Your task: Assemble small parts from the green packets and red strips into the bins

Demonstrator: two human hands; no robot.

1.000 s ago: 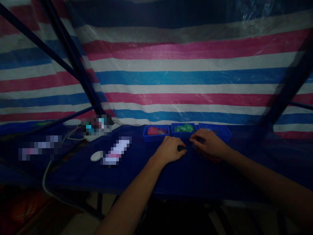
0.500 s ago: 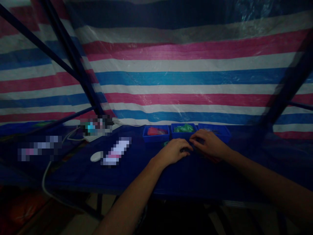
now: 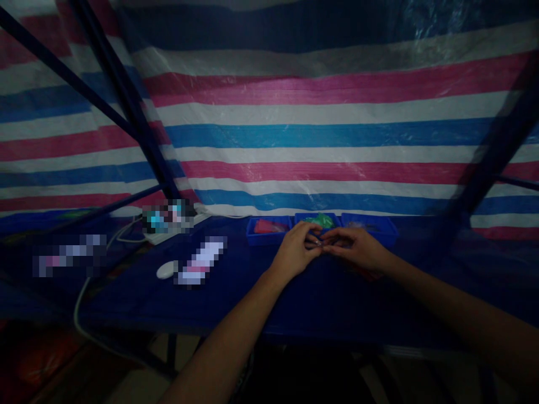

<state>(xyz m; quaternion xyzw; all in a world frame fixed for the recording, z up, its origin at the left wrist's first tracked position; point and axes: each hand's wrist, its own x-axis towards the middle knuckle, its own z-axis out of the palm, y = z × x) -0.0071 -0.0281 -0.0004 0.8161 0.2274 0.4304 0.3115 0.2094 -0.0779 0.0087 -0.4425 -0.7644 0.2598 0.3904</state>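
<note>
My left hand (image 3: 297, 249) and my right hand (image 3: 356, 246) meet fingertip to fingertip above the blue table, just in front of the bins. Both hands pinch at one small thing (image 3: 319, 243) with a faint shine, too small and dark to name. Behind my left hand is a blue bin (image 3: 298, 217) with green pieces (image 3: 320, 220) in it. A second blue bin (image 3: 391, 229) stands behind my right hand, its contents partly hidden. Something reddish (image 3: 370, 275) lies under my right hand, mostly covered.
Left of my hands, a blue bin (image 3: 265, 240) holds red pieces (image 3: 269, 226). A white round object (image 3: 167, 270) lies beside a blurred-out bright object (image 3: 202, 261). Further back is a white power strip (image 3: 168, 233) with cables. Blue metal posts (image 3: 155, 157) and a striped sheet (image 3: 315, 134) stand behind the table.
My left hand has lifted and turned, its fingers now closed to a pinch. My right hand's fingertips have shifted slightly left and down to meet it.
</note>
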